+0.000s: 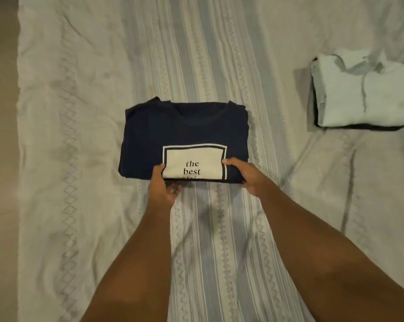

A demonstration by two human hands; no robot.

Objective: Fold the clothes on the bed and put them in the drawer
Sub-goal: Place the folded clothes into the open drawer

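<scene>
Two hands on the near edge of a folded navy t-shirt point(184, 129) mid-bed point(68, 135), left hand point(162, 185) and right hand point(247, 176) each pinching it, thumbs on top, folded white shirt point(361, 91) far right.

Wrinkled striped white bedspread point(80, 135); beige floor point(1, 135) at left.

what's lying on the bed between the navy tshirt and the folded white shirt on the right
Nothing: the head view shows only bare striped bedspread between the navy t-shirt and the folded white shirt.
</scene>
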